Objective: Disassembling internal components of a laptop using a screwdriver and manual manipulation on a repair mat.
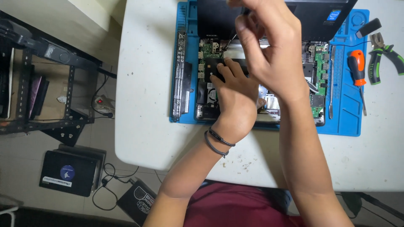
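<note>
An opened laptop [210, 101] lies on a blue work mat [345, 122], its green circuit boards exposed. My left hand [235, 94] presses flat on a black rectangular part [212, 67] inside the chassis. Above the laptop's far edge, my right hand [269, 46] is raised with fingers pinched on a thin screwdriver [229, 42], its tip pointing down at the board near the upper left. Both wrists cross over the middle of the laptop and hide it.
A long black battery [182, 73] lies along the mat's left edge. An orange-handled screwdriver [357, 69], green-handled pliers [381, 56] and a metal pry tool [331, 82] rest on the right. A metal shelf [38, 84] and laptops [71, 170] sit on the floor, left.
</note>
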